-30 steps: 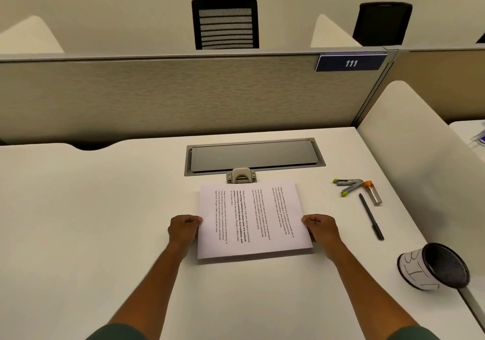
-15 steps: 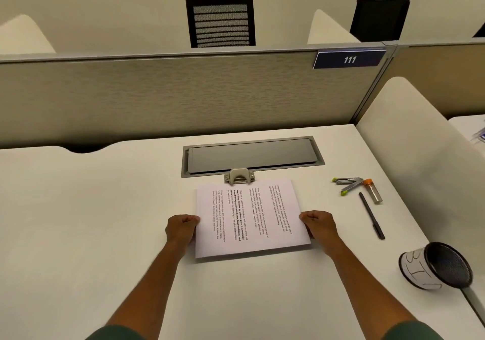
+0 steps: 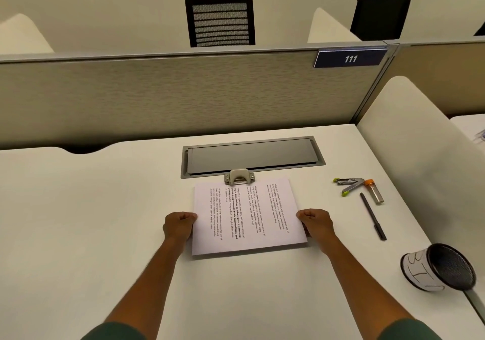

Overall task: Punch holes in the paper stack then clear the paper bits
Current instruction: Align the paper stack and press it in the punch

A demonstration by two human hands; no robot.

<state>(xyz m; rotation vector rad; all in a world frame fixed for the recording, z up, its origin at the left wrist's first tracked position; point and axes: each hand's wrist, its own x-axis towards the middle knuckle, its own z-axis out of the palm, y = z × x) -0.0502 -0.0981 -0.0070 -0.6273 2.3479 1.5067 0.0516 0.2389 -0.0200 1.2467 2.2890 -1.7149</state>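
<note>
White table (image 3: 78,221): I see paper stack (image 3: 249,216) at centre, far edge meeting hole punch (image 3: 238,177) at 12 o'clock. Left hand (image 3: 179,225), right hand (image 3: 316,222) closed on its sides. Risk: sheets fanning, holes misaligned.

An office or study hall: a white desk (image 3: 78,221) behind a fabric partition (image 3: 170,98) numbered 111 (image 3: 350,58), mesh chairs (image 3: 220,19) lined up beyond.
</note>
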